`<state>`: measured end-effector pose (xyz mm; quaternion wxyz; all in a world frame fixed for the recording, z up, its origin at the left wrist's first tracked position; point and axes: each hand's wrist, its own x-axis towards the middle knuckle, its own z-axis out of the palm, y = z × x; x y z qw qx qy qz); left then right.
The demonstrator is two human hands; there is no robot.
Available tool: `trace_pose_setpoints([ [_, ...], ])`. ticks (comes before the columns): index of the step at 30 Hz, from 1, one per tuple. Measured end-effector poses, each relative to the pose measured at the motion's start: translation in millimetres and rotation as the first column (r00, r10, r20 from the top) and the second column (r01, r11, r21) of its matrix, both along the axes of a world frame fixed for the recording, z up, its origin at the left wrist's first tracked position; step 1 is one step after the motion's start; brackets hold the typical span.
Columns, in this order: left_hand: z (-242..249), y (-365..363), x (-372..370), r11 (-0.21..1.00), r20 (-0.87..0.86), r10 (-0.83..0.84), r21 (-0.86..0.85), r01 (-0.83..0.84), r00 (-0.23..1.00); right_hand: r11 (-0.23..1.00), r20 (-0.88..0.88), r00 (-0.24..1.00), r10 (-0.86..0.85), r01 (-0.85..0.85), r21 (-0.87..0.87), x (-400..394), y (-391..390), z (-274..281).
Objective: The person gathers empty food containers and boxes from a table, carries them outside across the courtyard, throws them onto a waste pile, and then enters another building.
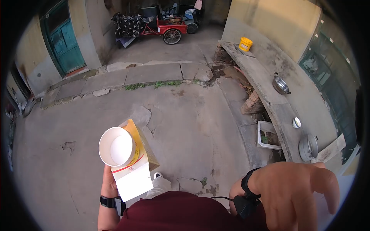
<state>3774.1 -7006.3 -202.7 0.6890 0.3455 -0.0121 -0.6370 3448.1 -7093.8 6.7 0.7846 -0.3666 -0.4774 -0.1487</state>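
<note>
My left hand [109,184], wearing a dark wrist strap, is closed around a white paper cup [117,147] and a yellow-and-white carton [143,148] held against it. The cup's wide mouth faces up, showing a white inside. A white flap [134,181] of the carton hangs open toward me. My right hand [295,192] is large and close to the camera at the lower right, palm down. Its fingers point downward and are partly apart, with nothing visible in them. A black device [246,206] is strapped at the right wrist, with a cable running from it.
A concrete ledge [266,82] on the right carries a yellow bucket [245,44], a metal pan [280,84], a small bowl [296,122] and a metal pot [308,147]. Below stands a white basin [269,134]. A red tricycle cart [172,30] is parked beyond a raised step [152,73].
</note>
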Motion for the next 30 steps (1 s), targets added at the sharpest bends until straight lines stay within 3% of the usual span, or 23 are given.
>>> trace_pose_setpoints([
  [5,-23.5,-153.3,50.6,1.0,0.017,-0.011,-0.021,0.012,1.0,0.998,-0.022,0.999,0.025,-0.024,0.059,44.2,-142.7,-14.8],
  [8,-19.0,-258.3,88.2,0.995,0.032,-0.064,-0.071,0.067,0.997,0.983,-0.051,0.982,-0.18,0.181,0.014,75.3,-230.2,-8.4],
  [11,-8.0,-357.6,114.8,0.992,0.025,-0.094,-0.08,0.096,0.995,0.986,-0.064,0.985,-0.159,0.162,0.03,105.5,-324.2,9.9],
  [12,-6.6,-386.1,122.0,0.993,0.032,-0.101,-0.064,0.103,0.994,0.998,-0.228,0.974,0.016,-0.003,0.057,104.8,-353.6,14.9],
  [14,-8.0,-449.7,133.1,0.991,0.036,-0.119,-0.066,0.121,0.992,0.983,-0.366,0.913,0.181,-0.153,0.104,116.7,-411.5,18.2],
  [17,-12.1,-536.2,145.7,0.981,0.034,-0.184,-0.056,0.186,0.982,0.973,-0.32,0.921,0.222,-0.231,0.009,140.6,-494.6,11.6],
  [19,-20.0,-599.2,149.3,0.973,0.073,-0.213,-0.071,0.218,0.974,0.999,-0.238,0.971,-0.036,0.03,-0.032,148.3,-549.6,3.8],
  [22,-26.0,-693.9,153.0,0.968,0.071,-0.237,-0.066,0.242,0.969,0.908,-0.088,0.904,-0.418,0.415,-0.049,148.0,-634.3,-10.5],
  [26,-25.7,-829.6,157.0,0.945,0.056,-0.316,-0.067,0.319,0.947,0.893,-0.07,0.89,-0.451,0.449,-0.043,138.3,-759.1,-22.0],
  [30,-7.1,-952.7,164.9,0.972,0.072,-0.227,-0.044,0.231,0.971,0.898,-0.007,0.898,-0.439,0.439,-0.042,142.4,-890.2,-12.0],
])
